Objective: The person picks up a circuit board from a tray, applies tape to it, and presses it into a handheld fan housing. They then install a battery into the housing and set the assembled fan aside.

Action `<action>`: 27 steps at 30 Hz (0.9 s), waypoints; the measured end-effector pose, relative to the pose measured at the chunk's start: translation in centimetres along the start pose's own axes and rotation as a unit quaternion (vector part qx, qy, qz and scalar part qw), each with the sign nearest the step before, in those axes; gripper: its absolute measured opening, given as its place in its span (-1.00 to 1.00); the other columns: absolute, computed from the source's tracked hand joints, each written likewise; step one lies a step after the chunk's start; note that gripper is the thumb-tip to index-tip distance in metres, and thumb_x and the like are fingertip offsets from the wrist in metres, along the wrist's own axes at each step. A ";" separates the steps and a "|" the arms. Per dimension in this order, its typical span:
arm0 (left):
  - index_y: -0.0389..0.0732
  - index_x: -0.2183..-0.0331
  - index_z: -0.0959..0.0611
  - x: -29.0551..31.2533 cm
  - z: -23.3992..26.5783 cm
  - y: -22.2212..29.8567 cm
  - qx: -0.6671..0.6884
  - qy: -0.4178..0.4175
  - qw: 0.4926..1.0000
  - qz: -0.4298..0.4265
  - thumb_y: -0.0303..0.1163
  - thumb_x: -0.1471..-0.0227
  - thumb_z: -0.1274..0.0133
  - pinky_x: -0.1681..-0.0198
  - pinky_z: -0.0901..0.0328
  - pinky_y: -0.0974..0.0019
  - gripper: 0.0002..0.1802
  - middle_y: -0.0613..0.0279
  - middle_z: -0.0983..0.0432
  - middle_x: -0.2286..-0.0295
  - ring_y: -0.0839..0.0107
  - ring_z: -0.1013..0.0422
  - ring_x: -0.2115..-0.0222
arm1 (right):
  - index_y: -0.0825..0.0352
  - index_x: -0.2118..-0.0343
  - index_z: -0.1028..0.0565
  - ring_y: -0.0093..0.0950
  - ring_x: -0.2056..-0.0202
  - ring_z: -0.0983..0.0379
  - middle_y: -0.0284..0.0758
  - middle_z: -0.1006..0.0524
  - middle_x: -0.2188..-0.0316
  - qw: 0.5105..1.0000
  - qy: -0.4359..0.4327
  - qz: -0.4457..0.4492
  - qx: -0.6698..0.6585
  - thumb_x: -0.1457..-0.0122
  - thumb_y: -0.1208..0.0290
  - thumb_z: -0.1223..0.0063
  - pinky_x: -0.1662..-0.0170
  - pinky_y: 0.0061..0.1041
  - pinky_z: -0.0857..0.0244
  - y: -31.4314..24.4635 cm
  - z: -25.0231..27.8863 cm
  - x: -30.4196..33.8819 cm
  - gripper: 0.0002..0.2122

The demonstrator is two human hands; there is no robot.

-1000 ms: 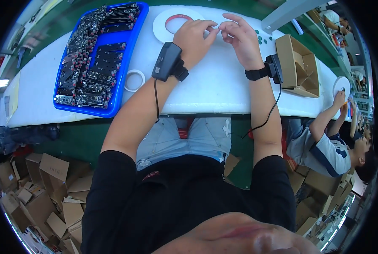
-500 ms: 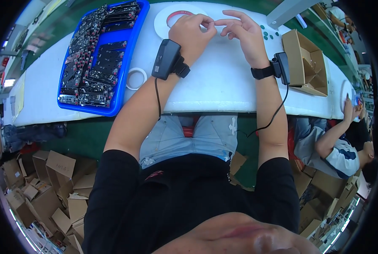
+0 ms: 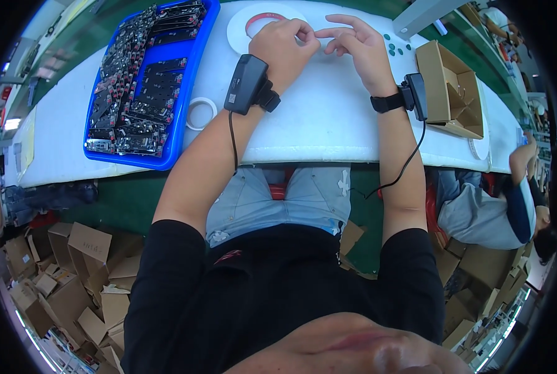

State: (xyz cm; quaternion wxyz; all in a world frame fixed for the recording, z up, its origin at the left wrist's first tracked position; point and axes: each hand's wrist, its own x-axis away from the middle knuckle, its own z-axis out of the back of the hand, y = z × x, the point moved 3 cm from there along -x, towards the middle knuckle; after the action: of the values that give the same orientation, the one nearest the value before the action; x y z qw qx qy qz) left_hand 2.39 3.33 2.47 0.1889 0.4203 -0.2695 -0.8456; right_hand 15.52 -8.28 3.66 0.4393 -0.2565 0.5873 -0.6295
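My left hand (image 3: 283, 53) is over the white table beside a wide white roll with a red core (image 3: 236, 34). Its thumb and index finger are pinched together; anything between them is too small to make out. My right hand (image 3: 360, 56) faces it with fingers apart, one extended fingertip meeting the left fingertips. Several small dark green round pieces (image 3: 392, 47) lie on the table just right of my right hand. Each wrist wears a black strap with a dark device and a cable.
A blue tray (image 3: 177, 134) of dark circuit boards (image 3: 153, 90) stands at left, with a white tape ring (image 3: 192, 115) beside it. At right are an open cardboard box (image 3: 434, 93) and a metal post (image 3: 425, 17). A co-worker (image 3: 484, 215) sits farther right. Cardboard boxes lie below left.
My hands hold nearly the same pose, fingertips still together. At the right, the co-worker's body and arm have shifted, and a white roll now shows beside the cardboard box.
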 end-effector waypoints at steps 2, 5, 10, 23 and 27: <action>-0.16 0.43 -0.72 0.0 0.0 0.0 0.004 -0.002 1.000 -0.002 -0.32 0.10 -0.19 0.41 -0.40 0.37 -0.85 0.27 -0.62 0.53 0.43 -0.54 0.52 | 0.41 -0.05 -0.43 -0.60 0.35 -0.50 -0.21 -0.64 0.19 1.000 -0.003 0.005 0.000 -0.22 0.46 0.07 0.23 -0.64 -0.32 0.1 0.0 -0.1 -0.66; -0.16 0.44 -0.71 0.0 0.0 0.1 0.014 -0.005 1.000 -0.002 -0.32 0.10 -0.18 0.39 -0.40 0.37 -0.85 0.27 -0.61 0.52 0.43 -0.53 0.51 | 0.41 -0.05 -0.44 -0.62 0.35 -0.48 -0.21 -0.64 0.19 1.000 -0.008 0.010 -0.010 -0.21 0.46 0.07 0.25 -0.65 -0.30 0.2 0.1 -0.1 -0.66; -0.16 0.44 -0.70 0.0 0.0 0.0 0.012 -0.002 1.000 0.008 -0.33 0.10 -0.17 0.39 -0.39 0.37 -0.86 0.29 -0.60 0.52 0.42 -0.52 0.50 | 0.41 -0.05 -0.44 -0.63 0.36 -0.47 -0.24 -0.64 0.20 1.000 -0.005 0.016 -0.011 -0.21 0.47 0.07 0.26 -0.66 -0.29 0.3 0.1 -0.1 -0.66; -0.20 0.39 -0.70 0.0 -0.2 0.4 0.039 0.002 0.999 -0.016 -0.34 0.05 -0.18 0.40 -0.39 0.37 -0.84 0.27 -0.61 0.49 0.41 -0.51 0.51 | 0.38 0.02 -0.51 -0.65 0.35 -0.45 -0.35 -0.62 0.25 1.000 0.006 0.005 0.024 -0.21 0.45 0.02 0.27 -0.65 -0.27 0.8 0.5 -0.2 -0.70; -0.21 0.37 -0.71 0.1 -0.2 0.5 0.048 0.002 0.999 -0.024 -0.34 0.02 -0.18 0.39 -0.39 0.37 -0.83 0.24 -0.61 0.48 0.41 -0.52 0.50 | 0.35 0.06 -0.55 -0.64 0.34 -0.45 -0.38 -0.61 0.27 0.999 -0.014 -0.006 0.043 -0.22 0.42 -0.02 0.27 -0.65 -0.27 0.8 -0.2 0.0 -0.73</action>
State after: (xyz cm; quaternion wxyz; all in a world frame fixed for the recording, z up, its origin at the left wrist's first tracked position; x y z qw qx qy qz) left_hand 2.56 2.86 2.63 0.1491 0.4370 -0.2991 -0.8350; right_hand 15.57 -8.11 2.84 0.4545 -0.2496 0.5517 -0.6533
